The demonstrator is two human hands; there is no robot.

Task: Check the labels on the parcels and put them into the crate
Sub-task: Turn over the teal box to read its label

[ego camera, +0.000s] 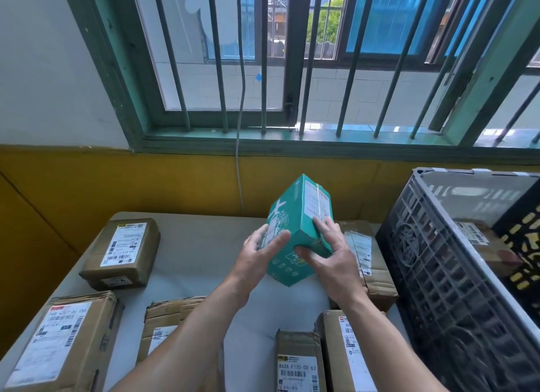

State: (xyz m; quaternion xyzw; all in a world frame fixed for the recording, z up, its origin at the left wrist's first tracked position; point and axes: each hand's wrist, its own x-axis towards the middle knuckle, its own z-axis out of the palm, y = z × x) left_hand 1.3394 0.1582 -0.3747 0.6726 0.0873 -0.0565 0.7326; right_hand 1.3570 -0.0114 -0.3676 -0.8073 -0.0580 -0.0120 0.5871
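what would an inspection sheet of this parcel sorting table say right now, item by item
surface: grey table, six brown parcels lying on it
job's things: teal parcel held tilted above the table, a label on its upper right face; dark crate at the right, with at least one labelled parcel inside
clutter: nothing seen
hands: left hand and right hand both hold the teal parcel
cables: pale cable hangs from the window down the wall behind the table
surroundings: barred window with a green frame, yellow lower wall
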